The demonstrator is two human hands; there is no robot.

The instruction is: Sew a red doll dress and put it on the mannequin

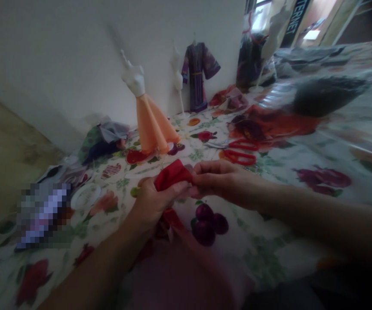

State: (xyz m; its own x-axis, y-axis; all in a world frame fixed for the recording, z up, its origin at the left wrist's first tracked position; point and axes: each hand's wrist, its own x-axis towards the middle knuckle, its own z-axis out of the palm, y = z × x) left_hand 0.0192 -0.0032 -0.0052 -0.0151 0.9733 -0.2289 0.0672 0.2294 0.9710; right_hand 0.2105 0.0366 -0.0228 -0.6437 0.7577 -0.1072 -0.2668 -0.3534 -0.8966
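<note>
A folded piece of red fabric (pixel 174 174) is held up between my two hands, above the table. My left hand (pixel 155 196) grips it from the left, thumb lying across its lower edge. At its right edge, the fingertips of my right hand (pixel 216 176) pinch together on the cloth; whether a needle or pin is among them is too small to tell. More red cloth (pixel 176 221) hangs below my left hand toward my lap. Just beyond my right hand lie scissors with red handles (pixel 240 157).
A small mannequin (pixel 134 79) in an orange skirt (pixel 155 127) stands ahead, with a purple robe (pixel 198 73) on another stand by the wall. Orange-red fabric (pixel 279 122) and a clear plastic bag (pixel 327 94) lie on the right. Cloth scraps (pixel 108 133) are heaped left on the fruit-print tablecloth (pixel 269 211).
</note>
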